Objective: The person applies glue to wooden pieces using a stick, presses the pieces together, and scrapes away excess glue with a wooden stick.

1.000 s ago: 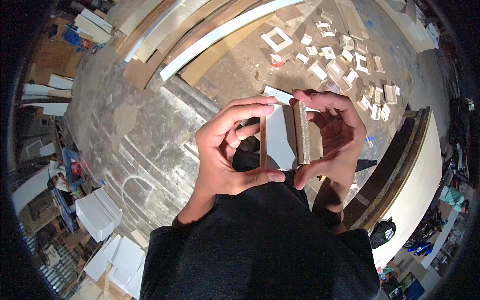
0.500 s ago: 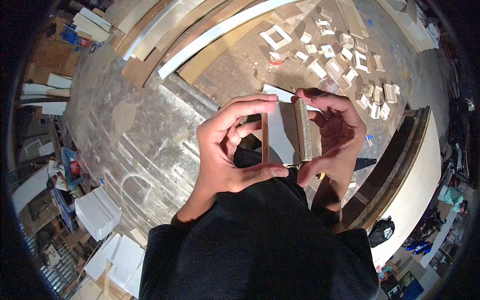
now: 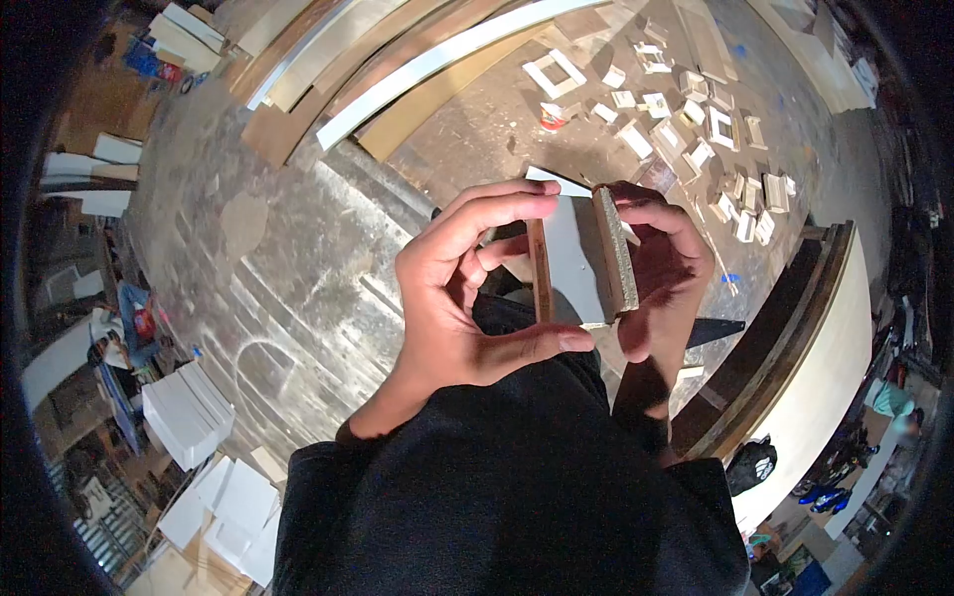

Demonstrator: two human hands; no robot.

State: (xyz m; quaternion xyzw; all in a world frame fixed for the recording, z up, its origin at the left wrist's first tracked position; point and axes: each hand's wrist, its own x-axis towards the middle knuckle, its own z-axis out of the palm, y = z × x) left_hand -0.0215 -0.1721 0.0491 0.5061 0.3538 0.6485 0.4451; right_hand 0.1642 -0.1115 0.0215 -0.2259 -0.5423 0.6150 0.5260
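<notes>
A small board piece (image 3: 579, 258) with a white inner face, a thin brown edge on its left and a thick chipboard edge on its right is held up in front of my dark shirt. My left hand (image 3: 467, 283) grips it from the left, fingers over the far end and thumb along the near end. On the right side, my right hand (image 3: 664, 268) curls around the chipboard edge, its palm in shadow. Just beyond the piece, part of a white panel (image 3: 556, 181) shows.
Long boards (image 3: 427, 74) lie at the top. Small wooden frames and blocks (image 3: 681, 129) are scattered at the upper right. A large curved-looking panel (image 3: 815, 368) stands right. White panels (image 3: 189, 412) are stacked left, near a person (image 3: 111, 343).
The held piece and both hands have shifted slightly right, and the piece is a little more tilted. The grip of both hands stays on it.
</notes>
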